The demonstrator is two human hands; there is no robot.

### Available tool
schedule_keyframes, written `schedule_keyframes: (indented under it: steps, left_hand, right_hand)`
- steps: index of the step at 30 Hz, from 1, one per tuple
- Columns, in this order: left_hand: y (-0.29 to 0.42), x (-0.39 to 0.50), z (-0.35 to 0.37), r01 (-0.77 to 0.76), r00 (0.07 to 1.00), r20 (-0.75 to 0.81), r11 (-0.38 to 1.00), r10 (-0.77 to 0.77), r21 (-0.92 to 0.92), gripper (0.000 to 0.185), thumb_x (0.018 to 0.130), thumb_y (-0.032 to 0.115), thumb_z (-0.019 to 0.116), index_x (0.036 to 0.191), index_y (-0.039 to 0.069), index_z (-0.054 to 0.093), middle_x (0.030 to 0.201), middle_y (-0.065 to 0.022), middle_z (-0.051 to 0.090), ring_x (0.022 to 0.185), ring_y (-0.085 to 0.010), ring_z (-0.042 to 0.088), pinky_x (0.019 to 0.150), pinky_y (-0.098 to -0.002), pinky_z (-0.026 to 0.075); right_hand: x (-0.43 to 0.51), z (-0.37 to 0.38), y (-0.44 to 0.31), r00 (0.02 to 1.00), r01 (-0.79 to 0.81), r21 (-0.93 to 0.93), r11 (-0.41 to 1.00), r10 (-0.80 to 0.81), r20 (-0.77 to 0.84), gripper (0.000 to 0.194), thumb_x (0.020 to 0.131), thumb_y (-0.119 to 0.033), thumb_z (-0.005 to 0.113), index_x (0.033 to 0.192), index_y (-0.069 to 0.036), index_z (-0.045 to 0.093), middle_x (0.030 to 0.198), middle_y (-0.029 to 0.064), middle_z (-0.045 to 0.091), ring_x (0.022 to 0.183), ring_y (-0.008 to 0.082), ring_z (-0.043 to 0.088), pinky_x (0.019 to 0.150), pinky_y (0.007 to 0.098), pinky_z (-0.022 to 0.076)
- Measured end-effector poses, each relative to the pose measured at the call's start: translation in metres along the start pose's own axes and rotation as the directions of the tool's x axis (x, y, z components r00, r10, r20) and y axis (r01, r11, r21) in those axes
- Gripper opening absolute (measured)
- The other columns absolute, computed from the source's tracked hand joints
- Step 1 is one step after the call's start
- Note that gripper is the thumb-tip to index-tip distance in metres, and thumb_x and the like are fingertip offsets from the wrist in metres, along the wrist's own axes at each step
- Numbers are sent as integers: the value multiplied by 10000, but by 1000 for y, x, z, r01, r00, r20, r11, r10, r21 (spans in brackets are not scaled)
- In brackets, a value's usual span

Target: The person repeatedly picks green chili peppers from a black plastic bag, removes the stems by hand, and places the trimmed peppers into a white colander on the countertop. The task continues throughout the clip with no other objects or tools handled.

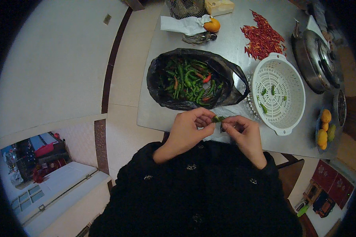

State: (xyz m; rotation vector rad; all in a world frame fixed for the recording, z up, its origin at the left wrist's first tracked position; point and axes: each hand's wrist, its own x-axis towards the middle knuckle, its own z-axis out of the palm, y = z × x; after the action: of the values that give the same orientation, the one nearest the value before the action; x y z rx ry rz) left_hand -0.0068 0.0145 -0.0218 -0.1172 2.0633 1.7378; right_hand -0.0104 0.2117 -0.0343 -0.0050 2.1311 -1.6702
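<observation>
Between the fingertips of my left hand (192, 127) and my right hand (243, 131) is a small green chili pepper (218, 119), held by both near the table's front edge. Just beyond my hands sits a black plastic bag (163, 102), open at the top, with many green chilies and a few red ones (190, 80) inside. To the right of the bag stands a white plastic colander (298, 89) with several green chili pieces (264, 108) in it. A pale crumpled sheet lies under my hands, partly hidden.
Dried red chilies (262, 37) are spread behind the colander. A lidded metal pot (310, 59) stands at the right, near a dish of yellow fruit (322, 137). An orange fruit (212, 25), white paper (181, 26) and a mesh container (186, 9) are at the back. Another person's hand shows at far right.
</observation>
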Motion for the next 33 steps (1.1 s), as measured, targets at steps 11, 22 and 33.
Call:
schedule_keyframes:
  steps: [11,22,33]
  left_hand:
    - [-17,5,3,215,975,149,871,-166,-442,218,843,94,696,993,-44,620,842,-98,674,742,-130,642,657,-240,517]
    - [-16,2,0,222,968,185,917,-168,-331,217,922,192,603,1012,-3,636,886,-71,685,768,-103,631,714,-236,504]
    - [-18,2,0,195,975,165,938,-152,-288,210,920,155,601,985,-40,641,853,-96,686,732,-120,637,680,-244,515]
  right_hand:
    - [-2,10,-3,983,-185,398,899,170,74,213,843,-75,683,1031,16,643,848,42,674,649,38,558,539,173,425]
    - [-4,12,4,989,-140,297,944,150,-12,179,821,-36,682,993,16,681,749,-4,651,553,19,487,503,172,390]
    - [-5,10,6,991,-137,296,945,131,39,157,838,-44,681,984,12,678,706,-19,619,555,17,474,494,176,370]
